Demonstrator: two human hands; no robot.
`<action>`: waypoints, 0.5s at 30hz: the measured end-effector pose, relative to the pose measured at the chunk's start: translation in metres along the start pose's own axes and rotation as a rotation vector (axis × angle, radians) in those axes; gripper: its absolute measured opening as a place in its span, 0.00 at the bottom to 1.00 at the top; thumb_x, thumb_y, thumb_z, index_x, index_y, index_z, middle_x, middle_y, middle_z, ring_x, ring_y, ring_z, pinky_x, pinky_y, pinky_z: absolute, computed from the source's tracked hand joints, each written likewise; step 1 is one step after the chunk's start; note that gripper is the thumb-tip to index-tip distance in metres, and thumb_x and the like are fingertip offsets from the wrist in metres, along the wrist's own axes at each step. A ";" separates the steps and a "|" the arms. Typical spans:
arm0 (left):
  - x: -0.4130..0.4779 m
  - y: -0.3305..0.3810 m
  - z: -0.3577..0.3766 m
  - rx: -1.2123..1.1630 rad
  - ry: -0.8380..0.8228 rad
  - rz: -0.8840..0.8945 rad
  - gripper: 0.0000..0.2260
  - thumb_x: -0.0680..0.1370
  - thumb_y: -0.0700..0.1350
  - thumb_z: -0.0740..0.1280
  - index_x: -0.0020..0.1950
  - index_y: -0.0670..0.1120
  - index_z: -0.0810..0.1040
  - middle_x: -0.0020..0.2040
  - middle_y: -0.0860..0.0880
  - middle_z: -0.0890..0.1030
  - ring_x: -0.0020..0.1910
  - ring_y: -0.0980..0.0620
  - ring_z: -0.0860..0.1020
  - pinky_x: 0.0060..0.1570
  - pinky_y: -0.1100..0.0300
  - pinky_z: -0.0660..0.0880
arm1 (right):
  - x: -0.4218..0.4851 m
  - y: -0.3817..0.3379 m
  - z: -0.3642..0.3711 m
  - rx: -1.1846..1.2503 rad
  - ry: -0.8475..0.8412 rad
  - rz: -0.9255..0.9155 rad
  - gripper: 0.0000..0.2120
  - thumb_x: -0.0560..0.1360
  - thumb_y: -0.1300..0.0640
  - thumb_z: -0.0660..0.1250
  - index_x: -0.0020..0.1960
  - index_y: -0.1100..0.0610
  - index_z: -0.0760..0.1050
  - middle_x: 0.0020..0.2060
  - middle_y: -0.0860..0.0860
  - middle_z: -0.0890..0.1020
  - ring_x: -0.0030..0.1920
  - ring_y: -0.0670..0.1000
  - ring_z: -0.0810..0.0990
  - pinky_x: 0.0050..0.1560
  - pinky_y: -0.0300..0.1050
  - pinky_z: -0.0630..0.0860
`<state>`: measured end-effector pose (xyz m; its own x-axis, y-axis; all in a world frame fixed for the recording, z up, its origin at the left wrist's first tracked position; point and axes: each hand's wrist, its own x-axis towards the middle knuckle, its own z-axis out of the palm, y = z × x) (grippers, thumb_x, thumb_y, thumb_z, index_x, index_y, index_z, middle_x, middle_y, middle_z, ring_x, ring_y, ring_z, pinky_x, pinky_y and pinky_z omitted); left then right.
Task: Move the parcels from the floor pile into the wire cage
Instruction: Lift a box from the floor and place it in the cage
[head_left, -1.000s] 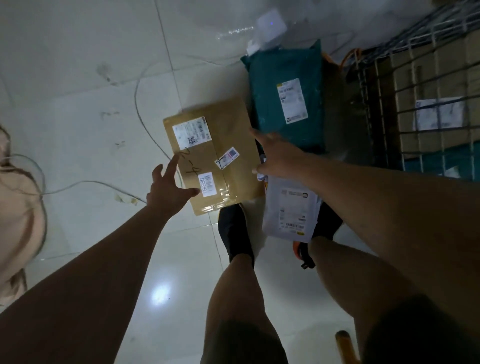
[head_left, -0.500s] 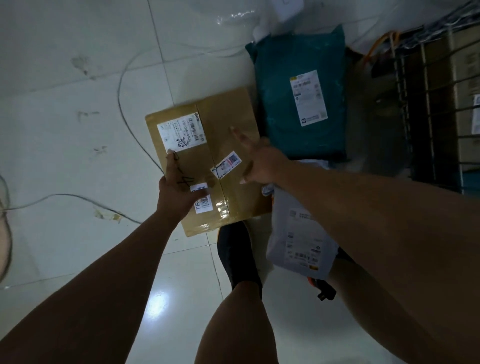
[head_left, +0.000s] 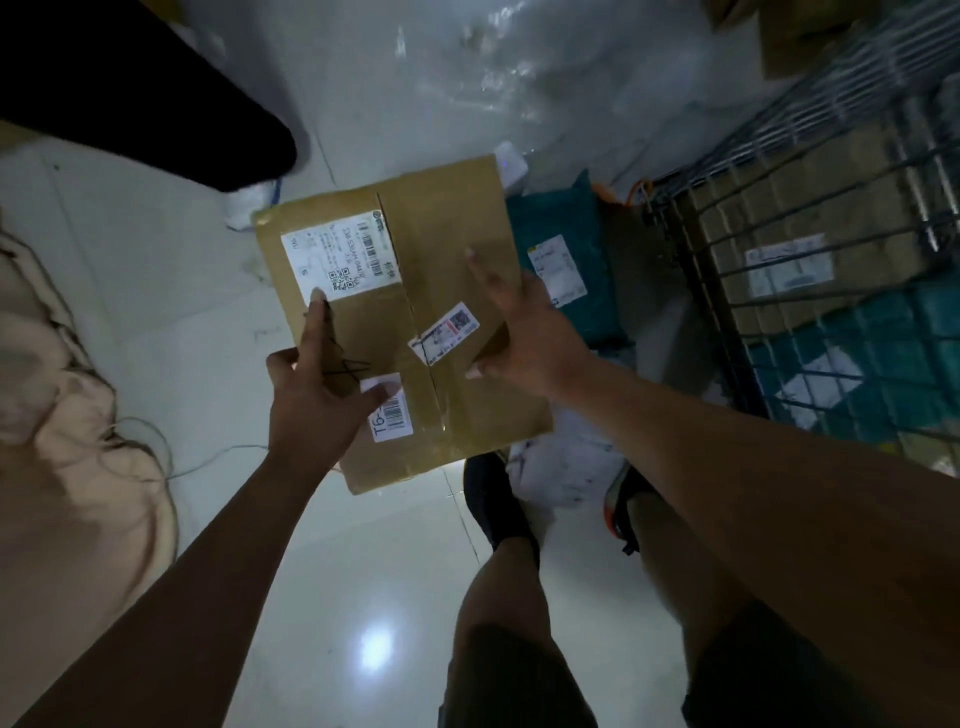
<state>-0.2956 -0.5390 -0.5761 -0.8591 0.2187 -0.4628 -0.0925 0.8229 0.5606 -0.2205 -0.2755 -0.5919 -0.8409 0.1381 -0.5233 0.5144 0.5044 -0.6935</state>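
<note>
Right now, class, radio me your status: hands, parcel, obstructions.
Left hand, right hand both hold brown parcel, off floor. Wire cage to right, part-filled. Teal bag on floor between.

- The left arm, bare, enters from 7 o'clock and reaches toward 1 o'clock, with the wrist nearly straight.
- The left hand (head_left: 317, 395) lies palm down on the left edge of the cardboard box (head_left: 441, 218). Its index finger points to 12 o'clock along the top, the thumb is spread toward 3 o'clock, and another finger curls at the edge at 9 o'clock.
- The right arm, bare, enters from 4 o'clock and stretches toward 10 o'clock.
- The right hand (head_left: 524, 332) straddles the box's right edge, back up. One finger points to 11 o'clock and the thumb to 9 o'clock, both on the top face. Its other fingers are out of sight past the edge.
- The two hands are apart, holding the box between them.
</note>
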 end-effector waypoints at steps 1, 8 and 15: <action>-0.006 0.024 -0.020 0.021 -0.018 0.017 0.55 0.64 0.63 0.81 0.77 0.76 0.45 0.62 0.47 0.66 0.60 0.48 0.71 0.60 0.50 0.73 | -0.014 -0.017 -0.020 0.000 0.012 0.018 0.66 0.62 0.48 0.85 0.78 0.27 0.38 0.75 0.59 0.59 0.69 0.63 0.73 0.68 0.52 0.72; -0.048 0.210 -0.142 0.151 -0.180 0.219 0.51 0.68 0.61 0.80 0.80 0.71 0.49 0.76 0.47 0.69 0.72 0.44 0.72 0.66 0.39 0.75 | -0.123 -0.125 -0.178 0.046 0.069 0.099 0.65 0.62 0.47 0.85 0.83 0.37 0.42 0.72 0.62 0.64 0.70 0.62 0.69 0.64 0.51 0.74; -0.087 0.373 -0.211 0.196 -0.276 0.471 0.51 0.66 0.60 0.82 0.80 0.71 0.53 0.77 0.54 0.69 0.72 0.48 0.73 0.62 0.40 0.79 | -0.239 -0.184 -0.312 0.010 0.286 0.106 0.58 0.66 0.47 0.81 0.84 0.45 0.47 0.71 0.61 0.70 0.69 0.64 0.70 0.62 0.47 0.68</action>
<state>-0.3615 -0.3614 -0.1821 -0.6198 0.6916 -0.3708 0.3855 0.6799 0.6237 -0.1667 -0.1351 -0.1851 -0.7948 0.4250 -0.4332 0.6025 0.4662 -0.6478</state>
